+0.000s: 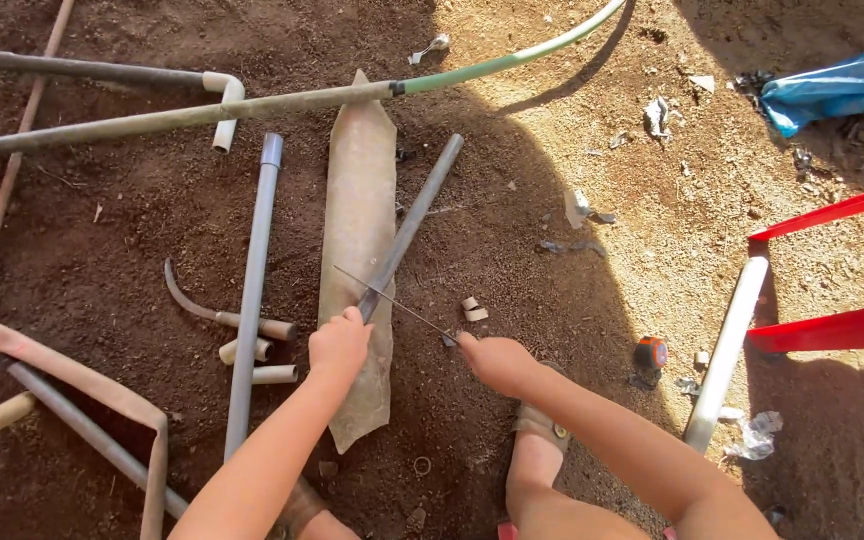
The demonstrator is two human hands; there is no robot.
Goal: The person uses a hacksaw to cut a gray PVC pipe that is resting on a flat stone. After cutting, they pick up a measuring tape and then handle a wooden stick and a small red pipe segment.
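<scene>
Pipe [407, 228] lies gripped by left hand [339, 340], right hand [487, 357] pinching blade [392, 298] across it.

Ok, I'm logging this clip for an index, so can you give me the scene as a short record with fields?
setting: bare dirt ground, part shade, part sun
left hand: grips the lower end of a grey pipe
right hand: holds a thin saw blade laid across that pipe
under the pipe: a flat tan sheet
nearby: long grey pipe, white pipe, red chair, blue bag
</scene>
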